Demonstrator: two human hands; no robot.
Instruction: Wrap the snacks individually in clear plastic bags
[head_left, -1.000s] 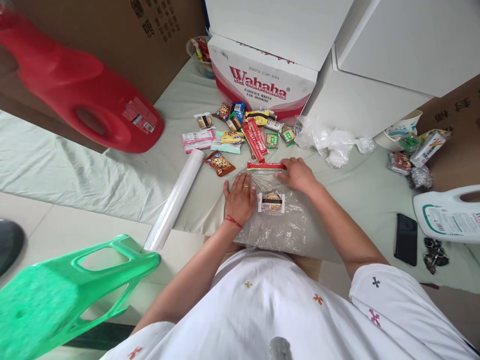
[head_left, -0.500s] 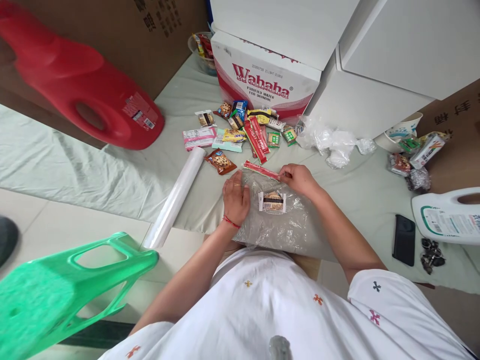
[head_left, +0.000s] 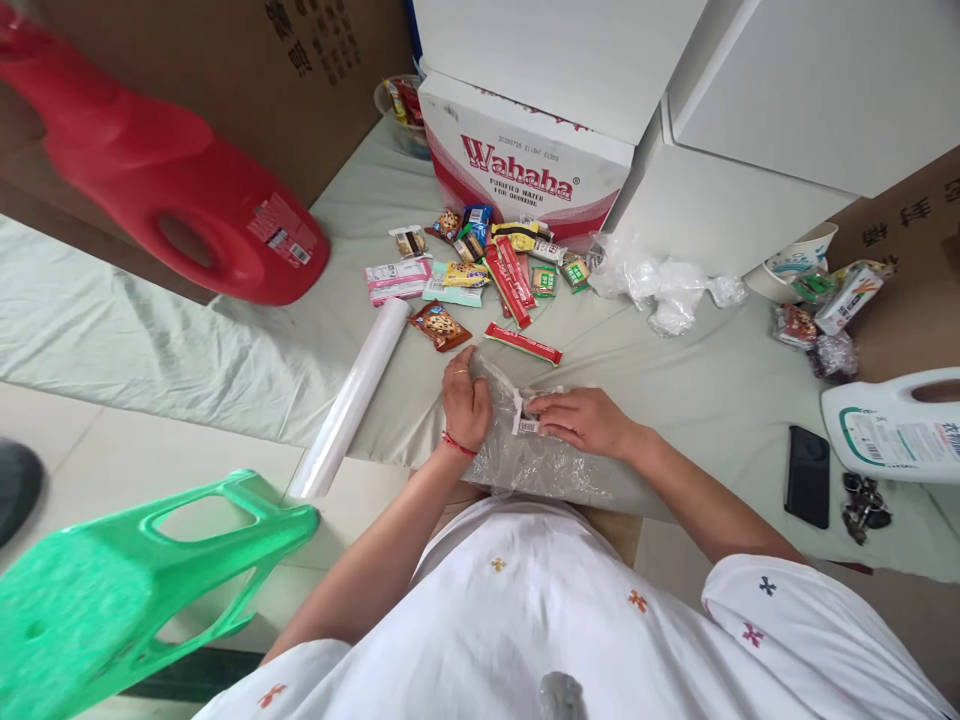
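Observation:
My left hand [head_left: 466,402], with a red cord at its wrist, rests at the left edge of a clear plastic sheet [head_left: 555,475], fingers together and pressed on the film. A small biscuit packet [head_left: 528,426] with white ends and a barcode lies at the middle of the sheet. Over its right part is my right hand [head_left: 586,420], fingers closed on it and hiding much of it; whether film lies between, I cannot make out. Just beyond the sheet lies a red stick packet [head_left: 523,343]. Farther left is a brown cookie packet [head_left: 439,326].
Several snack packets, including red sticks [head_left: 510,280], lie before a Wahaba-style white-and-red carton [head_left: 525,180]. A film roll [head_left: 351,400] lies left, near a green stool [head_left: 157,560] and red jug [head_left: 180,190]. Crumpled plastic [head_left: 667,290], a phone [head_left: 808,476] and a white bottle [head_left: 892,428] are right.
My right hand has let go of the red stick packet and moved toward me onto the biscuit packet, which now sits slightly tilted. My left hand stays at the sheet's left edge.

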